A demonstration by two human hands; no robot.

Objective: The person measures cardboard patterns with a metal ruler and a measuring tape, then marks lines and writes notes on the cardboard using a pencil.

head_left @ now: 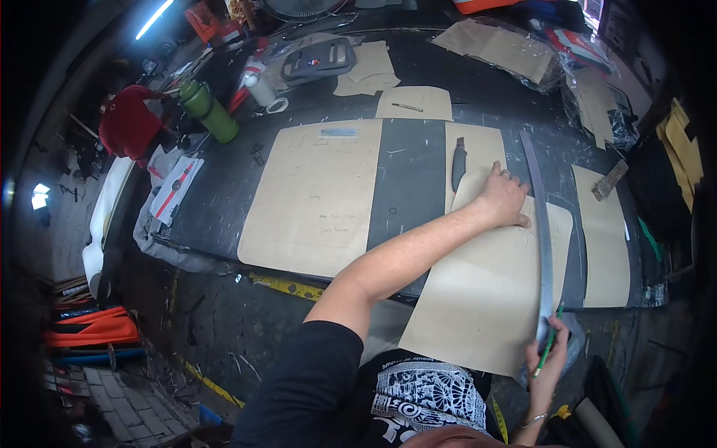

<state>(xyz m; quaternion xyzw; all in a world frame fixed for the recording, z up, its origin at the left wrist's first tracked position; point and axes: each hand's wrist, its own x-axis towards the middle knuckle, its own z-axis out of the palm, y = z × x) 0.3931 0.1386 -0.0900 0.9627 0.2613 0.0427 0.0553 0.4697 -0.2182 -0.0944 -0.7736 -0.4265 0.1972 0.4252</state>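
Observation:
My left hand (502, 198) presses down on a tan card sheet (478, 291), thumb apart from the fingers. The sheet's lower part hangs over the near table edge. Along its right side runs a long metal ruler (541, 224). My right hand (549, 362) grips a green pencil (550, 343) and the ruler's near end. Just left of my left hand, a cutter knife with a dark handle (459, 166) lies on another tan card piece (485, 138).
A large tan card panel (306, 216) with a small metal plate (338, 134) lies to the left. On the right are a narrow card strip (603, 254) and a worn block (610, 181). A green bottle (209, 112), tape roll (277, 105) and grey bag (319, 61) stand farther back.

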